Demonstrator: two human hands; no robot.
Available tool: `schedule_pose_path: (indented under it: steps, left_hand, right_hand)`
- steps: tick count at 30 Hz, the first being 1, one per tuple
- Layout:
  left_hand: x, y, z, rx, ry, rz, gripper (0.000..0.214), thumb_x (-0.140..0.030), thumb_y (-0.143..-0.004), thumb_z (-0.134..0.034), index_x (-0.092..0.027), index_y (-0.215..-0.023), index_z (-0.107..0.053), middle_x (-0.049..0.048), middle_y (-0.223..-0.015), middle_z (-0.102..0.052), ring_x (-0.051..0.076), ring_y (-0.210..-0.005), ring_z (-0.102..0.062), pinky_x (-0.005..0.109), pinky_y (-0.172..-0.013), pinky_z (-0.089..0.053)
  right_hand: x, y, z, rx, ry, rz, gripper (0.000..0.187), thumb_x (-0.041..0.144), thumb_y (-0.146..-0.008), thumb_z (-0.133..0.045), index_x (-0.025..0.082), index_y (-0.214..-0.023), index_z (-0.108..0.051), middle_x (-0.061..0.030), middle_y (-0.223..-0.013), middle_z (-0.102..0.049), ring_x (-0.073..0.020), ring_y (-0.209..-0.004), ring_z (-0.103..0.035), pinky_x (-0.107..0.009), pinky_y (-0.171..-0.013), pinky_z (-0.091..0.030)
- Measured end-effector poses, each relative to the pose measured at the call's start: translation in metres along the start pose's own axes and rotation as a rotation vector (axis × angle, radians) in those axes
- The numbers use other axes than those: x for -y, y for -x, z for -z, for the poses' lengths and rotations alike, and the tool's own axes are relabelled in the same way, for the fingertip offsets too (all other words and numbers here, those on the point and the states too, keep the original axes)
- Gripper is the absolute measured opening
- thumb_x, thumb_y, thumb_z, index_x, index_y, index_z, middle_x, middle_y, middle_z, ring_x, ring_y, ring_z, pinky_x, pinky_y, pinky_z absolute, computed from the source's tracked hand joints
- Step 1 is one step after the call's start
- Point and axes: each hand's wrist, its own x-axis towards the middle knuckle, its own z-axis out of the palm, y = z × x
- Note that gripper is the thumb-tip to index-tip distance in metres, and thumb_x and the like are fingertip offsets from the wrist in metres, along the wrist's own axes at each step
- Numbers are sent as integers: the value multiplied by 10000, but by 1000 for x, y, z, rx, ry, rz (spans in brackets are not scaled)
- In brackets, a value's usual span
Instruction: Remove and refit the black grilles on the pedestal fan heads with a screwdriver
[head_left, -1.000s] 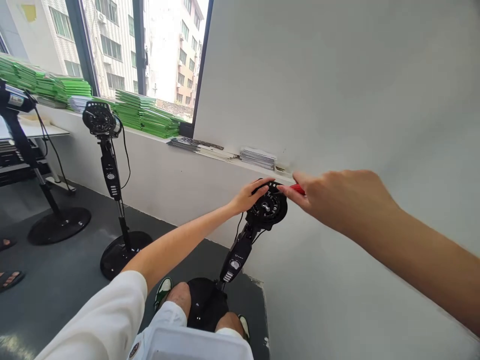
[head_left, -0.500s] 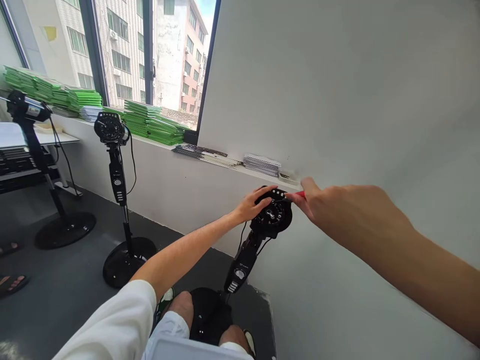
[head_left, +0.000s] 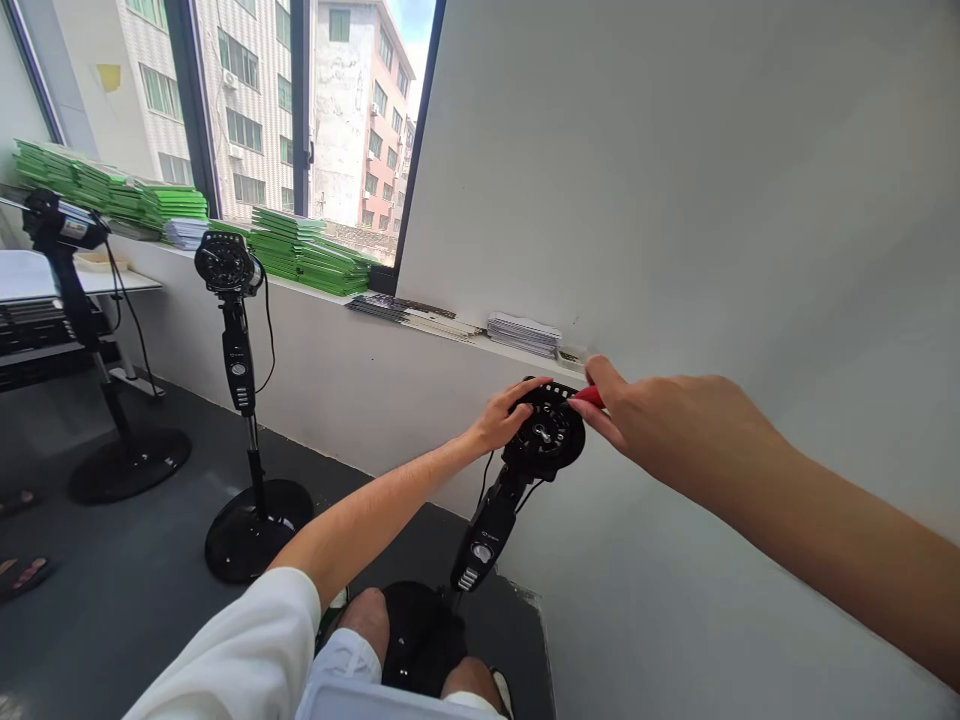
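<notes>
A black pedestal fan without blades or grille leans in front of me, its round motor head [head_left: 545, 432] tilted up. My left hand [head_left: 504, 414] grips the head's upper left edge, fingers over the top and thumb on the front. In my right hand [head_left: 619, 405] is a red-handled screwdriver [head_left: 589, 396], pinched between thumb and fingers at the head's upper right rim. Its tip is too small to make out against the black housing. Below the head run the control column [head_left: 484, 545] and the round black base [head_left: 420, 635] between my legs.
Two similar fan stands [head_left: 238, 370] [head_left: 71, 290] stand to the left. Green stacks [head_left: 307, 255], paper piles [head_left: 523, 333] and a small tray [head_left: 572, 356] line the windowsill. A wall rises at the right. A pale tray edge [head_left: 375, 700] is at my lap; another person's foot [head_left: 22, 575] shows left.
My right hand has shifted slightly left, and more of the red handle shows. My left thumb has drawn back a little along the motor head. The view has shifted slightly.
</notes>
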Motion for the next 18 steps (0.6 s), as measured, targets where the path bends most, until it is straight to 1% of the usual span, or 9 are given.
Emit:
schedule_pose_path:
  steps: [2, 5, 7, 9, 10, 13, 14, 15, 18]
  left_hand:
    - [0, 0, -2, -19, 13, 14, 528, -259, -934, -400, -206, -1424, -590, 71, -1434, -652, 250, -1355, -566, 428, -1196, -414]
    - [0, 1, -4, -35, 40, 12, 515, -335, -998, -324, -201, -1413, -599, 71, -1443, -649, 245, -1376, -555, 418, -1213, -393]
    - [0, 2, -5, -43, 57, 7, 521, -366, -1012, -309, -198, -1409, -602, 70, -1451, -646, 242, -1377, -555, 410, -1212, -391]
    - [0, 2, -5, -59, 69, 1, 519, -362, -1006, -321, -185, -1400, -610, 77, -1440, -654, 241, -1358, -570, 409, -1198, -403]
    - [0, 2, -5, -64, 75, -4, 518, -354, -1002, -327, -178, -1398, -612, 83, -1432, -659, 242, -1348, -577, 411, -1190, -410]
    - [-1, 2, -5, -65, 84, -17, 512, -327, -997, -334, -175, -1399, -613, 86, -1427, -663, 242, -1338, -585, 419, -1180, -418]
    - [-1, 2, -4, -62, 80, -18, 508, -314, -994, -338, -180, -1401, -612, 81, -1428, -663, 242, -1341, -582, 422, -1182, -418]
    - [-1, 2, -4, -61, 72, -17, 505, -297, -989, -342, -185, -1402, -611, 77, -1429, -663, 242, -1344, -580, 426, -1184, -417]
    - [-2, 2, -4, -73, 56, -20, 505, -251, -974, -350, -187, -1401, -613, 76, -1428, -664, 244, -1341, -583, 431, -1184, -419]
  right_hand:
    - [-2, -1, 0, -18, 17, -28, 510, 501, -1047, -259, 175, -954, -639, -45, -491, -510, -191, -439, -448, -303, -510, -277]
    - [-3, -2, 1, 59, -67, 2, 405, 489, -1020, -372, 177, -1094, -620, -24, -526, -551, -177, -434, -446, -295, -502, -286]
    - [-2, -2, 3, 55, -42, -10, 432, 463, -1036, -318, 162, -1142, -609, -25, -516, -538, -181, -429, -435, -300, -501, -288]
    - [-1, -3, 4, 31, 26, -41, 535, 487, -1052, -205, 168, -1013, -633, -46, -503, -514, -196, -443, -442, -312, -508, -294]
    - [-1, -3, 4, 33, 20, -45, 546, 508, -1050, -204, 175, -977, -630, -50, -513, -518, -196, -453, -448, -312, -511, -297]
    - [-2, -2, 3, 100, -101, 5, 402, 489, -1010, -367, 183, -1126, -601, -26, -559, -557, -177, -464, -450, -295, -513, -294]
    - [-2, -2, 3, 97, -105, 10, 403, 471, -1007, -371, 177, -1177, -586, -22, -555, -553, -177, -460, -445, -295, -512, -290]
    - [-2, -1, 2, 77, -78, -1, 425, 468, -1018, -332, 169, -1171, -592, -26, -542, -539, -181, -457, -438, -299, -513, -286]
    - [-1, -1, 1, 8, 11, -59, 590, 539, -1041, -171, 178, -969, -631, -60, -525, -517, -196, -465, -437, -317, -523, -288]
